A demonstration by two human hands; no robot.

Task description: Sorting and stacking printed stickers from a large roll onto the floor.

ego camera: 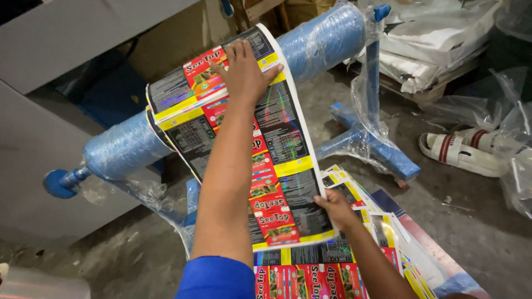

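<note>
A long printed label sheet, red, yellow and black, hangs over a blue roller wrapped in clear plastic film. My left hand lies flat on the sheet's top, pressing it against the roller. Lower down, my right hand pinches the sheet's lower right edge. Under the sheet's bottom end lies a pile of similar printed sheets, fanned out on the floor.
The roller rests on a blue stand, also wrapped in film. A pair of white sandals with red stripes lies on the concrete floor at right. White folded sacks and clear plastic sit at the back right. A grey panel stands at left.
</note>
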